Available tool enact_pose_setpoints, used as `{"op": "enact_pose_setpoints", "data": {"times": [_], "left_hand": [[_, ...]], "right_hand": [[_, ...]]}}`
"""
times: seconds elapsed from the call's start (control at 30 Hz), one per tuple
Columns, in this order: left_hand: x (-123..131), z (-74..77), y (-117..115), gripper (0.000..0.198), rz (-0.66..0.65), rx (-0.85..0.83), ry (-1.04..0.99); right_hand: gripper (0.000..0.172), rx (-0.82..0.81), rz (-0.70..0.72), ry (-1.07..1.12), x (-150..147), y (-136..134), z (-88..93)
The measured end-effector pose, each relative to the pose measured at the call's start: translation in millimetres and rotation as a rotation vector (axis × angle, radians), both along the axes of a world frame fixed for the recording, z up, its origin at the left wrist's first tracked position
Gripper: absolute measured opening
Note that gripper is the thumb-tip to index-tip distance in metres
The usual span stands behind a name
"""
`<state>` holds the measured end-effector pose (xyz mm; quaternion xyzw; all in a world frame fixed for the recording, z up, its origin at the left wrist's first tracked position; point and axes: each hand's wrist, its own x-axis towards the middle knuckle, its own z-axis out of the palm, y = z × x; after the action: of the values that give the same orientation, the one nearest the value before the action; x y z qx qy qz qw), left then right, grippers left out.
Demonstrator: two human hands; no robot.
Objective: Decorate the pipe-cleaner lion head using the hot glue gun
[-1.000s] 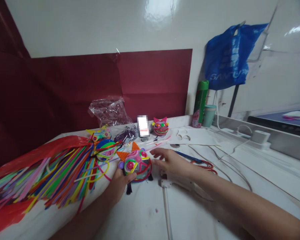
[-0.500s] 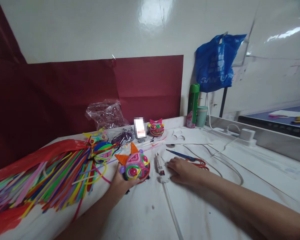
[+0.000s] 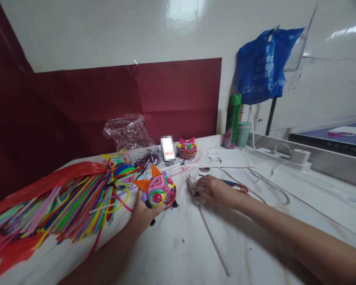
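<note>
My left hand (image 3: 142, 210) grips a colourful paper-strip animal head (image 3: 159, 190) with orange ears, held just above the white table (image 3: 172, 253). My right hand (image 3: 214, 190) closes around a white glue gun (image 3: 194, 187) lying on the table; its white cord (image 3: 215, 245) trails toward me. A pile of coloured paper strips (image 3: 62, 206) on red plastic lies to the left.
More paper animal heads (image 3: 188, 148) and a striped ball (image 3: 124, 176) sit behind. Red-handled scissors (image 3: 240, 187), white cables, a power strip (image 3: 296, 156), a green spray can (image 3: 233, 118), a teal cup (image 3: 243, 134), a clear bag (image 3: 127, 132) and a blue hanging bag (image 3: 264, 67) surround them.
My right hand moved from beside the animal head to the glue gun and closed on it, shifting it slightly. The left hand kept holding the head and lifted it a little.
</note>
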<state>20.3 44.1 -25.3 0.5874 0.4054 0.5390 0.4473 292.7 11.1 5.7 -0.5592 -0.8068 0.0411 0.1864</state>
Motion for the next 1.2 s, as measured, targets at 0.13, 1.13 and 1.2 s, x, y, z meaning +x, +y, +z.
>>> {"op": "enact_pose_setpoints", "data": {"times": [0.13, 1.13, 1.2], "left_hand": [[-2, -4.5, 0, 0.079, -0.131, -0.040, -0.044], [-6, -8.9, 10, 0.057, -0.383, -0.015, -0.024], [-7, -7.1, 10, 0.059, -0.406, -0.012, -0.011]], "right_hand": [[0.067, -0.169, 0.011, 0.546, -30, -1, -0.3], [0.053, -0.230, -0.005, 0.927, -82, -15, -28.1], [0.053, -0.207, -0.003, 0.929, -84, -17, -28.3]]}}
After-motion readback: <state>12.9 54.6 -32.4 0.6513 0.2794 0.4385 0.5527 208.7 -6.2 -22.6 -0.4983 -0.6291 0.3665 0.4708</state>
